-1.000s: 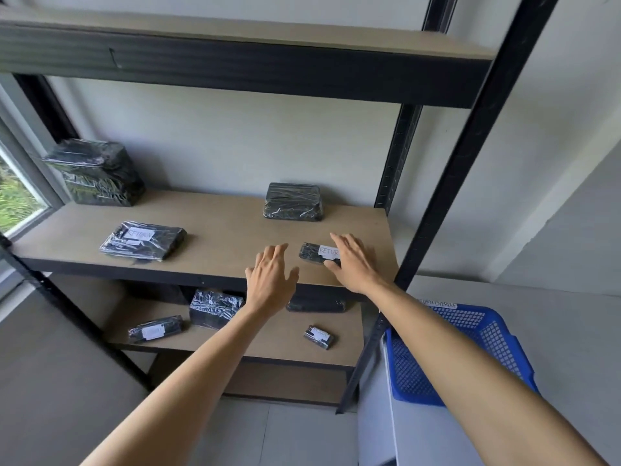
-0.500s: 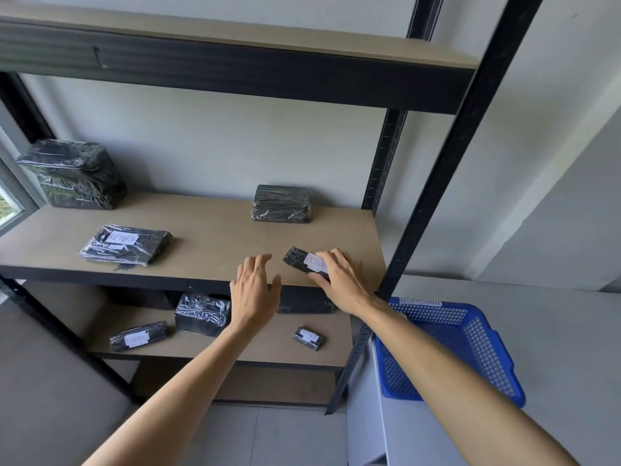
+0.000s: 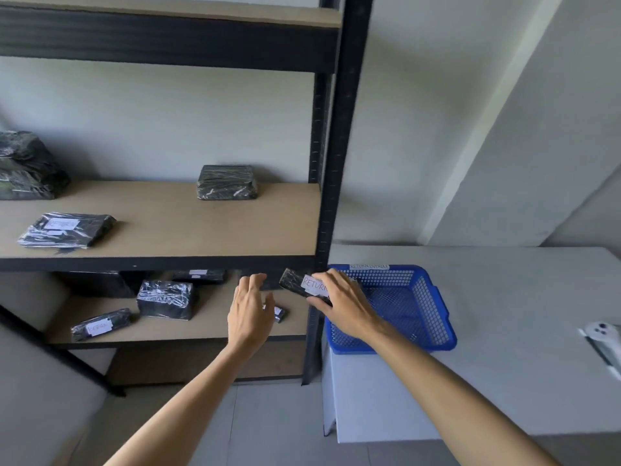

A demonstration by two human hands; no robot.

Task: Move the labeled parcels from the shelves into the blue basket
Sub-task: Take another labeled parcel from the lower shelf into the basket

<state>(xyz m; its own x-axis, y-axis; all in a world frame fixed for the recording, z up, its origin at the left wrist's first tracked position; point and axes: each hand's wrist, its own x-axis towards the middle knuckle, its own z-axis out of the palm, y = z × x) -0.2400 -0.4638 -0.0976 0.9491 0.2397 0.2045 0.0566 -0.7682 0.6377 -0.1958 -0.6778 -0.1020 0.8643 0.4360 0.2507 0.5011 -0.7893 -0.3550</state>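
Note:
My right hand [image 3: 342, 304] grips a small black parcel [image 3: 297, 284] with a white RETURN label, held off the shelf just left of the blue basket [image 3: 437, 311]. My left hand [image 3: 250, 311] hovers open beside it, holding nothing. A flat labeled parcel [image 3: 65, 228] lies on the middle shelf [image 3: 188, 227]. On the lower shelf lie a labeled parcel [image 3: 100, 326], a small one [image 3: 279, 312] partly hidden by my left hand, and another labeled one [image 3: 200, 274] at the back.
Unlabeled black bundles sit on the middle shelf at the back [image 3: 226, 181] and far left [image 3: 27, 166], and one on the lower shelf [image 3: 166, 299]. The shelf's black upright [image 3: 331, 196] stands between shelves and basket. The basket rests on a grey table [image 3: 521, 331]; a white controller [image 3: 605, 341] lies at its right.
My right hand lifted the labeled parcel off the middle shelf and carried it down and right toward the basket. My left hand followed, staying open. The view swung to the right.

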